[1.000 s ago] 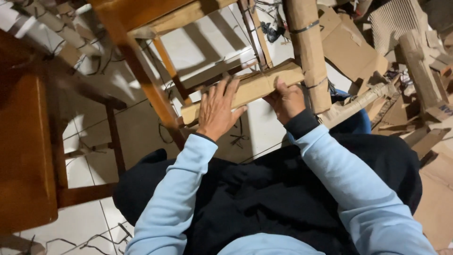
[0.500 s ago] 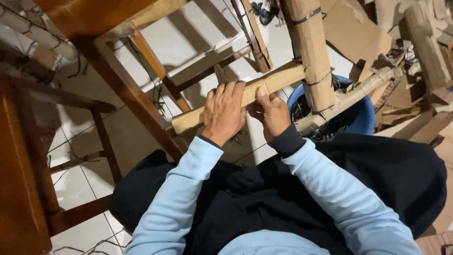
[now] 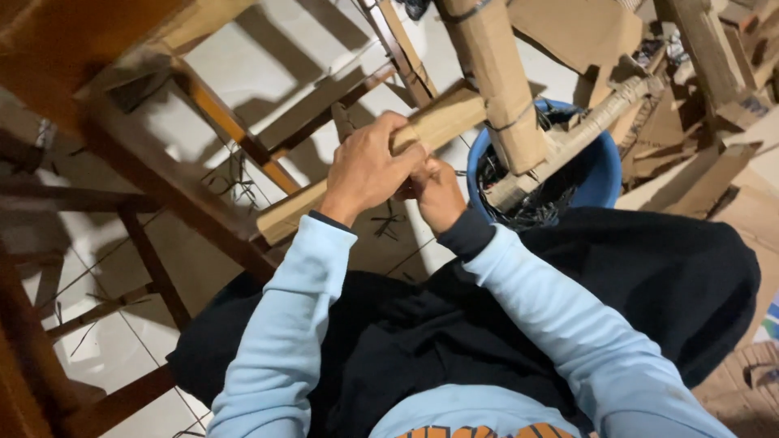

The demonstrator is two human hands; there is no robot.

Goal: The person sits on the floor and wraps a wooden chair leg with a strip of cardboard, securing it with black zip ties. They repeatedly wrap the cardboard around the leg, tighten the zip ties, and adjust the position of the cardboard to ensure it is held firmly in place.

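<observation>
Left hand [image 3: 369, 166] laid over a cardboard-wrapped rail [image 3: 442, 122] of a wooden chair frame [image 3: 162, 162], fingers curled down across the top of the rail and closed around it, knuckles up, thumb side hidden behind the wrapping. Right hand [image 3: 434, 191] just below and beside the left, touching it; its fingers are bunched and tucked under the left palm against the underside of the rail, but whether they pinch anything there cannot be told, since the left hand covers them. The rail runs on a slant from lower left to upper right, its wrap pale tan, and meets a thicker upright cardboard-wrapped leg [image 3: 495, 81] bound with thin dark bands. Behind that leg stands a blue plastic tub [image 3: 604, 174], partly hidden by the leg and by a second wrapped rail [image 3: 580, 134] crossing its rim; dark tangled strips [image 3: 527, 203] lie inside it. Both forearms in light blue sleeves [image 3: 292, 316]; dark trousers [image 3: 649, 284] fill the lower middle. Bare brown wooden rails cross the left side above a white tiled floor [image 3: 243, 89], with thin dark offcuts scattered on the tiles. Loose cardboard pieces [image 3: 584, 32] piled at upper right.
</observation>
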